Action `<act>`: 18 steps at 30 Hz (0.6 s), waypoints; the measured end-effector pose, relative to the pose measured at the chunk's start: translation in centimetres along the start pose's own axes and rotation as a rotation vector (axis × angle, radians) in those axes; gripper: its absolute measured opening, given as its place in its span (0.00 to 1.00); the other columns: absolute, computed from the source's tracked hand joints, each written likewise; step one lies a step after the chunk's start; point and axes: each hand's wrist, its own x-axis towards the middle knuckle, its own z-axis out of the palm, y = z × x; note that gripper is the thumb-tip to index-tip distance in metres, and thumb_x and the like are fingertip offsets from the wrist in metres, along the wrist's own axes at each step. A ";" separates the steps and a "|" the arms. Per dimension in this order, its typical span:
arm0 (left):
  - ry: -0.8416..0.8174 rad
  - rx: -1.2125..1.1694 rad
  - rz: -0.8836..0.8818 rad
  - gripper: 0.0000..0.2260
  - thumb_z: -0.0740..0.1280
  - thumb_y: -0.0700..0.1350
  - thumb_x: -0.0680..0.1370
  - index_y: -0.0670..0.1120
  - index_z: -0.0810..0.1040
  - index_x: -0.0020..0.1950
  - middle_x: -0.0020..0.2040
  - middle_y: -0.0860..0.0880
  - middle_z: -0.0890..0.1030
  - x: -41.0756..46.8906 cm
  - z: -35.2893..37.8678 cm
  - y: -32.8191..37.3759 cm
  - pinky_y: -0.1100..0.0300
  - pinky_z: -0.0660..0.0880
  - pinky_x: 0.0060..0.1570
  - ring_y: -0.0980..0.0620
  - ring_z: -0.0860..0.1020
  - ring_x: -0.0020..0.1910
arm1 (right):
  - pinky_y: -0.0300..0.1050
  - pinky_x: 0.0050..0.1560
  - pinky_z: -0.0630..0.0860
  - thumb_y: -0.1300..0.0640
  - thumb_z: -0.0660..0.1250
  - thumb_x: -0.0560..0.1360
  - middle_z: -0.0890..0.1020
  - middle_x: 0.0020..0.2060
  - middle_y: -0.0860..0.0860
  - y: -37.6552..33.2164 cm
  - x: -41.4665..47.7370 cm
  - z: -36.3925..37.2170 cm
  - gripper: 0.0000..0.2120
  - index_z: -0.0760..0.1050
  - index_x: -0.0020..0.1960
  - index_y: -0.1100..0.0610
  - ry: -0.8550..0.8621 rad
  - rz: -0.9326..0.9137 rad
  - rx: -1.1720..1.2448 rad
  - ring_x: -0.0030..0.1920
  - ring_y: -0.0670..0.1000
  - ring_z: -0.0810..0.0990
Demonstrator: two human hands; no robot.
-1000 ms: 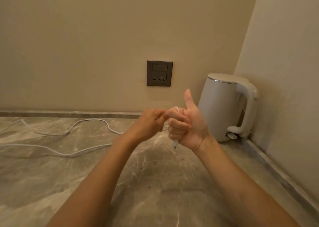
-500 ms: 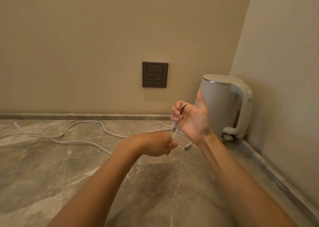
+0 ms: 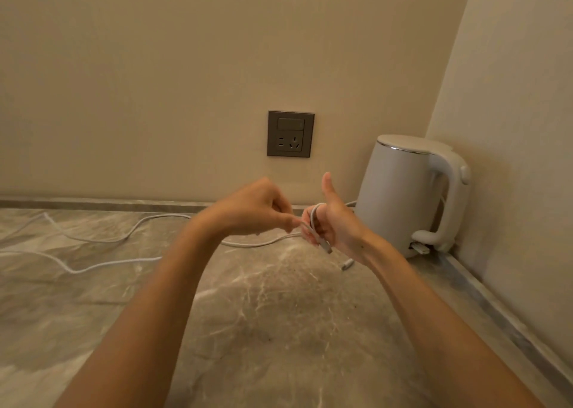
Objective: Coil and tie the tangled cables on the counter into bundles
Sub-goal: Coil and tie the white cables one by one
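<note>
- Right hand (image 3: 336,227), thumb up, curls its fingers through a loop of braided white cable (image 3: 254,245).
- Left hand (image 3: 257,209) pinches the cable just beside it.
- Slack snakes left over the veined marble counter (image 3: 279,330); a smooth white kettle (image 3: 400,196) stands in its back right corner.

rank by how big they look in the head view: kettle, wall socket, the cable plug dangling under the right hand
1. kettle
2. wall socket
3. cable plug, which looks smallest even though it is nearest the camera
</note>
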 end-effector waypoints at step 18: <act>0.227 0.019 0.005 0.13 0.59 0.37 0.79 0.45 0.75 0.35 0.31 0.45 0.77 1.3 4.2 -2.2 0.58 0.68 0.35 0.49 0.73 0.33 | 0.42 0.27 0.68 0.27 0.49 0.69 0.71 0.23 0.58 -1.2 -0.5 1.5 0.36 0.67 0.29 0.60 -0.708 -0.191 1.356 0.26 0.52 0.66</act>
